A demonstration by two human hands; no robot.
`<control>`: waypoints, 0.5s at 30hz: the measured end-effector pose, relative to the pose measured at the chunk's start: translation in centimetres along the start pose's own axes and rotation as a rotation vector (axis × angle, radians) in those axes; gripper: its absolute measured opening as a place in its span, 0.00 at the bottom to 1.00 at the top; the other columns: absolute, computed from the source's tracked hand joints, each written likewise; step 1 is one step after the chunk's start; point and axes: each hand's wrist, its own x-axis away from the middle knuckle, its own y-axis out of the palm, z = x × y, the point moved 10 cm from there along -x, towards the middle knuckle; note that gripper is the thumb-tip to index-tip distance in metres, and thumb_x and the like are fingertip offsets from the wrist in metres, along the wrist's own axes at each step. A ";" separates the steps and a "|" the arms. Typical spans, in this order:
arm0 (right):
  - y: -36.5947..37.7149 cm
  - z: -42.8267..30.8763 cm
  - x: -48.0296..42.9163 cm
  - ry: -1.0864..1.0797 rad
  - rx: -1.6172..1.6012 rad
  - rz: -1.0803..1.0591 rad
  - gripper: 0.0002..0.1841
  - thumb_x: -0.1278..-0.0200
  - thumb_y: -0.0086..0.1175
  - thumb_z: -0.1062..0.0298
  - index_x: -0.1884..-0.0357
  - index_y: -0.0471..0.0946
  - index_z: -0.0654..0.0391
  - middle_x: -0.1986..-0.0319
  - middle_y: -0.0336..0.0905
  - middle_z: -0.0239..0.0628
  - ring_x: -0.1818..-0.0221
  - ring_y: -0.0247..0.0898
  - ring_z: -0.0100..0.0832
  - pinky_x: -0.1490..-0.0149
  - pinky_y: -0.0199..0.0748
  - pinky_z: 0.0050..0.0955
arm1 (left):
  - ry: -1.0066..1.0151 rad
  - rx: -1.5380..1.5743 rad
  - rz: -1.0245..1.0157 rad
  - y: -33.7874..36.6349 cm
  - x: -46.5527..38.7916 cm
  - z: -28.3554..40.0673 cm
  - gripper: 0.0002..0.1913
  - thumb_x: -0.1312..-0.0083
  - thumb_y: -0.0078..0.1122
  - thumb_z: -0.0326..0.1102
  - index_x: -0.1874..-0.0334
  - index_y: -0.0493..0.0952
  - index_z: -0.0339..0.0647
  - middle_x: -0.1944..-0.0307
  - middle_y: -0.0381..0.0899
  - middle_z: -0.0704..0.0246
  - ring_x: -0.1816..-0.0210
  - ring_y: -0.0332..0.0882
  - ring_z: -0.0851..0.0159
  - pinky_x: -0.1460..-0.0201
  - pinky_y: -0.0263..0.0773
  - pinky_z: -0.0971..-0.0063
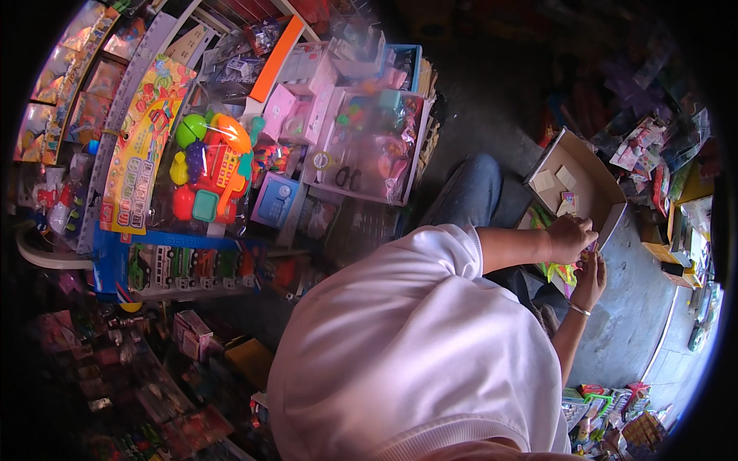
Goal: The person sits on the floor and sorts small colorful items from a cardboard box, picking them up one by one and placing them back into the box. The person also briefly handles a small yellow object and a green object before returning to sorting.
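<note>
My left hand (571,237) and my right hand (590,281), which has a bracelet at the wrist, meet at the fingertips. Between them is a small purple and pink item (589,248), mostly hidden by the fingers; its kind cannot be told. Just beyond my left hand an open cardboard box (611,214) holds several small pale paper pieces (543,181) and a small printed piece (568,197). Bright yellow-green strips (556,271), perhaps plastic, lie under and beside my hands, partly covered by my left forearm.
Shelves at the left hold a packaged toy cash register (222,167), a boxed set of toy vehicles (190,268) and a clear-covered tray of small toys (369,144). Packaged goods (640,144) are heaped beyond the cardboard box. More goods (599,409) lie on the floor at the lower right.
</note>
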 end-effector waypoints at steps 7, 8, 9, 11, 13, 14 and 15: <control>-1.9 -0.8 0.4 -0.018 -0.072 0.070 0.14 0.34 0.57 0.64 0.55 0.78 0.64 0.68 0.79 0.35 0.72 0.74 0.22 0.68 0.69 0.19 | -0.072 0.295 0.162 -6.2 0.6 -4.1 0.19 0.48 0.66 0.34 0.52 0.78 0.42 0.61 0.80 0.62 0.58 0.79 0.55 0.55 0.75 0.65; -2.0 -1.4 0.6 -0.086 -0.025 0.009 0.13 0.34 0.57 0.64 0.56 0.79 0.64 0.69 0.80 0.34 0.71 0.74 0.22 0.68 0.69 0.19 | -0.113 0.253 0.194 -7.4 1.2 -5.3 0.22 0.46 0.67 0.35 0.47 0.77 0.44 0.57 0.81 0.61 0.55 0.80 0.57 0.52 0.75 0.68; -2.3 -1.3 0.6 -0.094 -0.046 -0.004 0.13 0.34 0.57 0.64 0.57 0.79 0.64 0.70 0.81 0.34 0.71 0.75 0.21 0.68 0.69 0.18 | -0.221 0.252 0.115 -7.5 1.5 -7.2 0.25 0.45 0.67 0.33 0.43 0.76 0.42 0.52 0.80 0.60 0.53 0.81 0.60 0.50 0.75 0.70; -3.3 -0.9 1.0 -0.100 -0.079 0.035 0.12 0.35 0.58 0.64 0.57 0.79 0.63 0.71 0.81 0.33 0.72 0.74 0.20 0.69 0.69 0.17 | -0.198 0.377 0.137 -9.8 1.9 -8.4 0.27 0.46 0.71 0.30 0.43 0.75 0.33 0.50 0.80 0.61 0.52 0.80 0.66 0.48 0.74 0.73; -4.1 -1.0 1.7 -0.111 -0.042 0.048 0.11 0.33 0.57 0.62 0.56 0.80 0.58 0.71 0.82 0.29 0.73 0.74 0.17 0.69 0.70 0.14 | -0.219 0.429 0.070 -10.4 3.6 -8.5 0.26 0.46 0.71 0.31 0.44 0.75 0.34 0.53 0.80 0.63 0.53 0.80 0.67 0.48 0.73 0.74; -4.4 -0.7 1.8 -0.102 -0.027 0.053 0.11 0.33 0.57 0.62 0.56 0.80 0.57 0.71 0.82 0.28 0.73 0.74 0.16 0.69 0.70 0.14 | -0.179 0.366 0.013 -10.2 4.3 -7.9 0.27 0.46 0.71 0.31 0.43 0.75 0.35 0.53 0.80 0.63 0.53 0.79 0.66 0.48 0.73 0.74; -4.8 -0.3 1.9 -0.063 -0.020 0.078 0.11 0.36 0.60 0.63 0.59 0.81 0.59 0.71 0.82 0.29 0.73 0.74 0.16 0.69 0.68 0.15 | -0.170 0.281 -0.049 -9.9 5.2 -7.5 0.27 0.47 0.71 0.31 0.43 0.75 0.36 0.53 0.80 0.63 0.52 0.79 0.65 0.47 0.72 0.73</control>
